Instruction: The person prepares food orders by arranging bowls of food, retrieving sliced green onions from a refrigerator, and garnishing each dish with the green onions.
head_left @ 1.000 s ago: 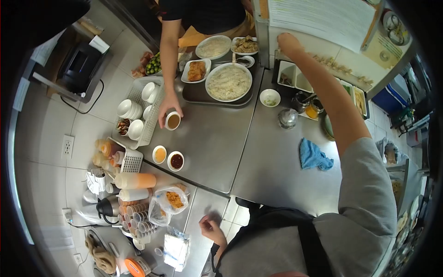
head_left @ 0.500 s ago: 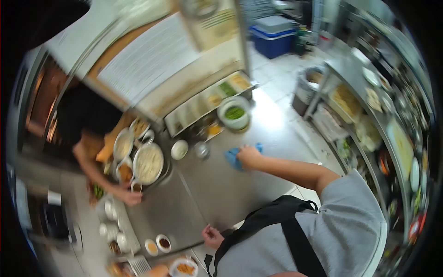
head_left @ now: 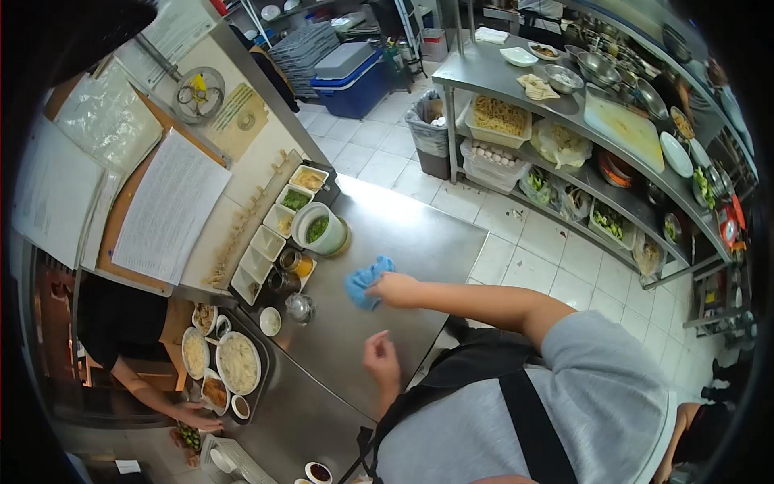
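Observation:
My right hand (head_left: 397, 290) is closed on a crumpled blue cloth (head_left: 363, 282), which lies against the steel tabletop (head_left: 419, 234). Nearer my body, my left hand (head_left: 382, 360) hovers over the table edge with loosely bent fingers and nothing visible in it. Beyond the cloth stand a white tub of chopped greens (head_left: 318, 230), a clear glass jar (head_left: 300, 308) and a small white bowl (head_left: 271, 321).
A row of white containers (head_left: 266, 242) lines the wall. To the left, a co-worker's hand (head_left: 197, 416) is beside a tray holding a large white bowl (head_left: 239, 363). A steel shelf (head_left: 516, 77) with food stands across the tiled floor, near a bin (head_left: 427, 129).
The view has swung, so the table appears farther left and more shelving shows. My right hand still grips the cloth on the table. My left hand appears higher in view.

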A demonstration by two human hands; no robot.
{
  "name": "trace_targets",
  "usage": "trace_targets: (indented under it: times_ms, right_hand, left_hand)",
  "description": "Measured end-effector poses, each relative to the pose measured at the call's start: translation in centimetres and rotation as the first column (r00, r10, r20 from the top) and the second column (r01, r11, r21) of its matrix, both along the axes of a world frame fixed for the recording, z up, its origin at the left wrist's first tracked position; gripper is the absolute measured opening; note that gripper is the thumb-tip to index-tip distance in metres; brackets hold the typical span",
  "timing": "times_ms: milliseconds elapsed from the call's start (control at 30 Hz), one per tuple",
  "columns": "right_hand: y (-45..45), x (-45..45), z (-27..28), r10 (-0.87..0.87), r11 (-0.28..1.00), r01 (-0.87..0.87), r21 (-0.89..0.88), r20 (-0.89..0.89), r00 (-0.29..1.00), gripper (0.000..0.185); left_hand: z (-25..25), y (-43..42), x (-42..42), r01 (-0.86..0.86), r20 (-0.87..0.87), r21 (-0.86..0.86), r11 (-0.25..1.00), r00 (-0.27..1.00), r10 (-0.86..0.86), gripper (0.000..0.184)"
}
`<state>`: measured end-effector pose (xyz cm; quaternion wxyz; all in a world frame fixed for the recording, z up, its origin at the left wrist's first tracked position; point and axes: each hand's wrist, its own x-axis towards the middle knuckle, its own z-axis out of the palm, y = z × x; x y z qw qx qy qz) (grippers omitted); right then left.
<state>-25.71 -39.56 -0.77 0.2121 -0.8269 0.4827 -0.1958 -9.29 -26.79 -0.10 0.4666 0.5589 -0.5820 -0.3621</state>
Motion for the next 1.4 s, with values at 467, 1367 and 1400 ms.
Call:
trace_targets:
  times_ms: [467,1367,1400]
  right_hand:
    - [9.8,-23.2,0.8,-0.597,0.801,0.555,0.226,0.227,0.769,0.024]
    - [23.4,-60.4,-14.9,-0.991,0.133,0.801,0.584,0.053,0.126,0.027]
    - [22.5,-60.2,-13.8,-0.992,0.128,0.754,0.644,0.101,0.081,0.029]
  left_hand:
    - [-0.8,-1.4,-6.7,0.262,-0.287,0.307,0.915,0.942,-0.174,0.024]
    - [6.2,-28.8,-76.2,0.923,-0.547,0.241,0.299,0.384,-0.744,0.039]
    - [7.0,-30.9,-79.8,0.930,-0.561,0.211,0.302,0.368,-0.742,0.040]
